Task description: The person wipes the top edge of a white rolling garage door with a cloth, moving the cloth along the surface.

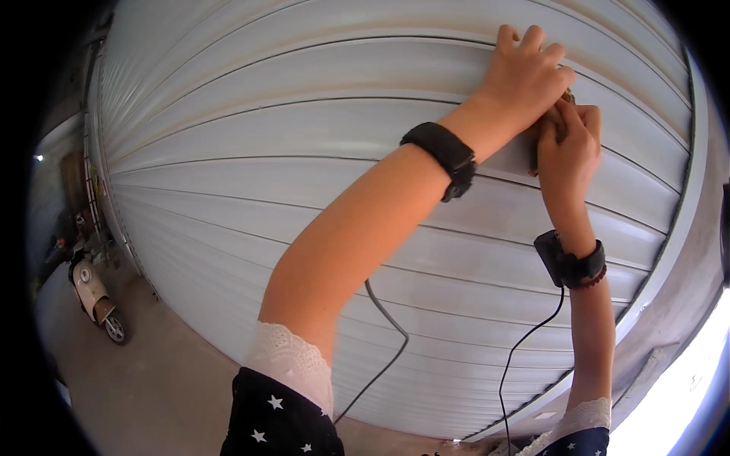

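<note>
Both my arms reach up to a pale slatted roller shutter [327, 129]. My left hand [526, 76] lies high on the slats, its fingers bent and spread apart, with its palm and thumb hidden. Just below it, my right hand [572, 148] closes its fingers around a small dark brown object [534, 156]. Part of this object shows beside the right fingers; its kind cannot be made out. The left hand's index finger is close to the object's upper end, and whether it touches cannot be seen.
A black band [445, 158] circles my left wrist, another [570, 262] my right; a dark cable [508, 372] hangs from the right one. A cream scooter [93, 292] stands at the left on the concrete floor [163, 372]. The shutter's side frame [679, 216] curves along the right.
</note>
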Available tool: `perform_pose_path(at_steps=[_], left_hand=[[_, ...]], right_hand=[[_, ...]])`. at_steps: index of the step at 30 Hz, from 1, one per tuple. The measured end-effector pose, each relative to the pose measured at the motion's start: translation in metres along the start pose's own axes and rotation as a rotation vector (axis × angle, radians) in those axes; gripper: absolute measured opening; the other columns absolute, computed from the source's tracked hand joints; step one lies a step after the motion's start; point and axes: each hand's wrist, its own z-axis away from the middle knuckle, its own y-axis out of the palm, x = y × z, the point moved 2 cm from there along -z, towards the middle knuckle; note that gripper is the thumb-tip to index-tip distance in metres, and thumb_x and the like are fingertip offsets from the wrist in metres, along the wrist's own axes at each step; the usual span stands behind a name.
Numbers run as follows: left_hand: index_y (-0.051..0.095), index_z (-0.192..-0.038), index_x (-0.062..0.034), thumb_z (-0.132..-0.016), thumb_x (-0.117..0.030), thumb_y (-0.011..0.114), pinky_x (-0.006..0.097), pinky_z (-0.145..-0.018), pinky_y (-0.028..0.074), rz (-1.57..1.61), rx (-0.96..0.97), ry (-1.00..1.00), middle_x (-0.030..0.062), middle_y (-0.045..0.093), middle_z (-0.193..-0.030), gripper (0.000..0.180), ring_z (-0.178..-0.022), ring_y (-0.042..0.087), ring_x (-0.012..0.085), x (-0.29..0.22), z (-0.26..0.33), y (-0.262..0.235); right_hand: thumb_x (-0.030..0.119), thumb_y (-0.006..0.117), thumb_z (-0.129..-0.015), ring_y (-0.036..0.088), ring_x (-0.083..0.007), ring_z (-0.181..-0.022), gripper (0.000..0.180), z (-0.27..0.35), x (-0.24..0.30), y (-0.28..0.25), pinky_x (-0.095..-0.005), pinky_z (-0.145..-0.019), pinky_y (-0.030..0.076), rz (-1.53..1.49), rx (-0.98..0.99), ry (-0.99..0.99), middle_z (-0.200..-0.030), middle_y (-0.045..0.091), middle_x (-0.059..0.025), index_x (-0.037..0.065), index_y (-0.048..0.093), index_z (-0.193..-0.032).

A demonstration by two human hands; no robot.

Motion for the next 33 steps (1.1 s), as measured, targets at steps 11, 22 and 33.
perform_pose_path(at_steps=[11, 22, 33], left_hand=[[0.063, -0.078, -0.0099, -0.075, -0.011, 0.061, 0.038, -0.077, 0.041, -0.053, 0.215, 0.049, 0.0042, 0.058, -0.085, 0.004, -0.087, 0.051, 0.0245, 0.097, 0.057, -0.08], [0.063, -0.079, -0.0103, -0.074, -0.011, 0.059, 0.04, -0.073, 0.04, 0.12, 0.129, 0.032, 0.0048, 0.057, -0.084, 0.006, -0.085, 0.049, 0.0276, 0.123, 0.065, -0.089], [0.061, -0.074, -0.0105, -0.074, -0.008, 0.058, 0.042, -0.073, 0.042, 0.125, 0.176, -0.059, 0.0073, 0.057, -0.081, 0.004, -0.085, 0.051, 0.0316, 0.163, 0.058, -0.121]], right_hand=[[0.001, 0.062, -0.069, 0.055, -0.0281, -0.08, 0.016, 0.028, 0.097, 0.088, -0.0371, -0.064, 0.049, -0.102, -0.055, -0.025, -0.089, 0.048, -0.0097, 0.002, 0.062, -0.085], [0.004, 0.062, -0.071, 0.054, -0.0247, -0.079, 0.012, 0.029, 0.121, 0.107, -0.0345, -0.051, 0.049, 0.084, -0.187, -0.113, -0.091, 0.049, -0.0052, 0.006, 0.06, -0.082], [0.002, 0.059, -0.071, 0.054, -0.024, -0.07, 0.006, 0.011, 0.168, 0.124, -0.0304, -0.045, 0.048, 0.109, -0.198, -0.159, -0.087, 0.052, -0.005, 0.004, 0.059, -0.076]])
